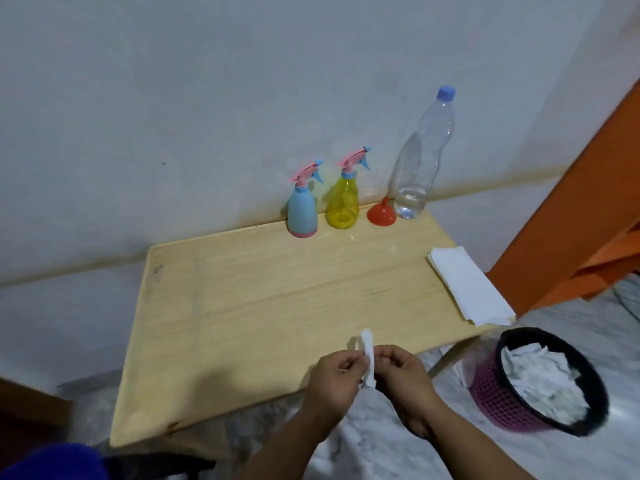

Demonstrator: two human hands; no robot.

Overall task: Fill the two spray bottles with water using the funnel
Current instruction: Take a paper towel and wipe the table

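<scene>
**Wad it tight, then bin it**

My left hand [334, 375] and right hand [403, 372] pinch the small crumpled white tissue [367, 358] between curled fingertips, above the near edge of the pale wooden table [259, 306]. I'd best squeeze it compact so it drops cleanly into the purple mesh basket [491, 400] on my right.

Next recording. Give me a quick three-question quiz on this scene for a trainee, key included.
1. True or false: the orange funnel stands between the yellow spray bottle and the clear bottle.
2. What do the left hand and right hand pinch between them? A: a twisted white tissue; B: a bottle cap; C: a sponge.
3. Fill in: the crumpled paper lies in the purple ___ on the floor.

Key: 1 true; 2 A; 3 basket.
</scene>
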